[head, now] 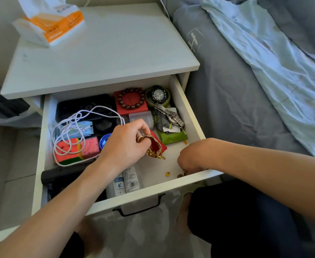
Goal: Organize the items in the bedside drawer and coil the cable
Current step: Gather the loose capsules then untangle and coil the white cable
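Red cloth with a gold rim, a small pouch (155,148), was pinched at its mouth by the left hand (126,144), thumb and fingers pressed together on the gathered edge so the opening gaped toward the right. Small gold pieces showed inside it and spilled at its lip. The right hand (189,161) was curled low at the front right corner of the drawer (193,116), fingertips down on the white floor near a loose yellow bead (167,173) and a brown bead (180,176); whether it pinched anything could not be told, since the fingers were turned away.

Beyond the pouch, the white cable (74,127) lay in loose tangled loops over the left half of the drawer, draped across a coloured cube (69,151) and a black case (86,108). It was not yet coiled. It looked light, limp and springy, likely to snag on the things beneath, so it would best be taken near one plug end and wound from there. The pouch seemed soft and floppy, apt to spill if tipped, and better held by its rim.

Farther back sat a bead bracelet (131,98) on a red box, a black watch (157,94) and a steel watch (169,114). On the nightstand top (106,53) lay a tissue pack (50,23).
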The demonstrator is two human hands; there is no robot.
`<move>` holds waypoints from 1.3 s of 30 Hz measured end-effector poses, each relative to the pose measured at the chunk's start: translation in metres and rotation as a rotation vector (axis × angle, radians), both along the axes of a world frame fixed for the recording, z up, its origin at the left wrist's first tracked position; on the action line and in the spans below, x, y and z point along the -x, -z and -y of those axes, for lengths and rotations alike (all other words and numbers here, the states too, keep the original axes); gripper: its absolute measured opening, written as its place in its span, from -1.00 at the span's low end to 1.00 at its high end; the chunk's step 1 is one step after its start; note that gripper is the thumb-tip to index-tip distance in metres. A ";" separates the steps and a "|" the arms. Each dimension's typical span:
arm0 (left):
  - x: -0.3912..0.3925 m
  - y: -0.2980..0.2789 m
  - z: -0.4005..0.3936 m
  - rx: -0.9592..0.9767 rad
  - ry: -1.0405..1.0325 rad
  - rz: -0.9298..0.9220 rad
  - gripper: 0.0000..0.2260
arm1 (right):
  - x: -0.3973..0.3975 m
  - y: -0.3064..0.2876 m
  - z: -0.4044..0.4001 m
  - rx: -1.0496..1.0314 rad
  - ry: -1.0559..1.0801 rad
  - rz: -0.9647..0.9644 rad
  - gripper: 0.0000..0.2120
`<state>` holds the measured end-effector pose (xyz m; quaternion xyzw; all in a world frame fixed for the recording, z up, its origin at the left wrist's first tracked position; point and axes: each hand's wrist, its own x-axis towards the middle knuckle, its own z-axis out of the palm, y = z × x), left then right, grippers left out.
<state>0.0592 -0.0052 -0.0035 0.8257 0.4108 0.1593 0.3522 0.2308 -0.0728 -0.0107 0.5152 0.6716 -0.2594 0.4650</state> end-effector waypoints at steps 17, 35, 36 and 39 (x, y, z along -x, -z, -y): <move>-0.001 0.000 -0.001 0.023 -0.020 -0.007 -0.89 | 0.000 0.007 -0.002 0.076 0.392 -0.259 -0.63; 0.003 -0.006 0.002 0.073 -0.207 -0.028 -0.92 | 0.003 0.000 0.003 -0.165 0.761 -0.585 -0.61; 0.003 -0.007 0.002 0.072 -0.219 -0.020 -0.91 | 0.000 -0.005 0.002 -0.190 0.981 -0.705 -0.63; 0.004 -0.007 0.002 0.077 -0.273 -0.002 -0.92 | -0.009 -0.015 -0.001 -0.214 1.571 -1.087 -0.66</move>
